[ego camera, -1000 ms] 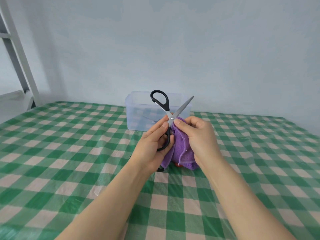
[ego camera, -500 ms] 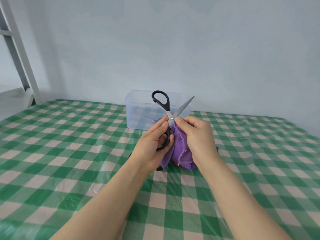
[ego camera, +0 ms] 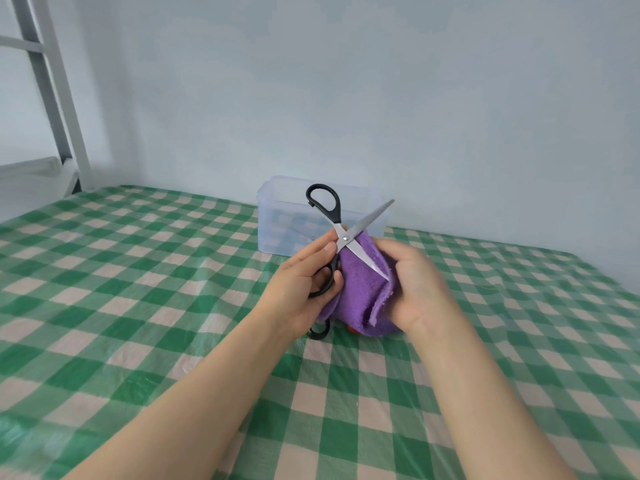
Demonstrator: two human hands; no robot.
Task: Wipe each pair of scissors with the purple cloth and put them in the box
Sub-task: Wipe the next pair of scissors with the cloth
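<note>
L hand point(ego camera: 304, 282) holding open scissors point(ego camera: 341, 237), R hand point(ego camera: 415, 285) w/ purple cloth point(ego camera: 360, 292)

You work in soft, even light, and the shadows under your arms are faint. The plastic tablecloth point(ego camera: 138, 386) gives mild glare near you. Your right hand point(ego camera: 419, 289) is slightly blurred, and the picture bends at its edges.

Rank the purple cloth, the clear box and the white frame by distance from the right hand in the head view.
1. purple cloth: held in the right hand.
2. clear box: behind, by the wall.
3. white frame: far left.
</note>
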